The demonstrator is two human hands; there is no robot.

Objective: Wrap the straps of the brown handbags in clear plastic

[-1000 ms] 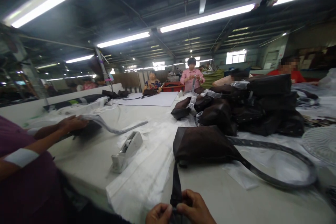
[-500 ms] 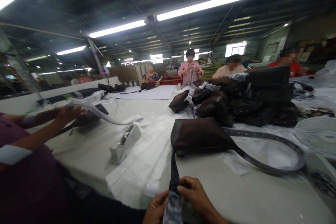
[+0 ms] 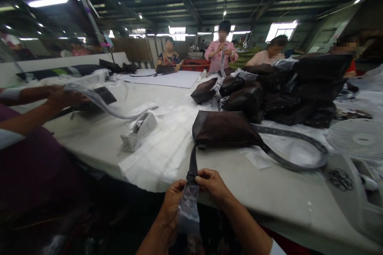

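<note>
A dark brown bag (image 3: 227, 129) lies on the pale table, its wide strap (image 3: 299, 137) looping out to the right. From the bag's left end a black strap (image 3: 193, 159) runs down over the table's front edge. My left hand (image 3: 172, 203) pinches the clear plastic sleeve (image 3: 189, 207) at its upper left, just below the strap's buckle. On the right side, my right hand (image 3: 214, 185) grips the black strap at the buckle between thumb and fingers. The sleeve hangs below both hands.
A tape dispenser (image 3: 139, 131) stands on white sheets (image 3: 161, 149) at left. Beyond it, a co-worker's hands (image 3: 61, 97) hold a wrapped strap. Dark bags (image 3: 281, 95) are piled behind the brown bag. A white fan (image 3: 362, 137) and black rings (image 3: 340, 179) are at right. Other people stand across the table.
The view has tilted down, so the table and bag appear higher and more of my forearms shows. Both hands still hold the strap end and plastic sleeve.
</note>
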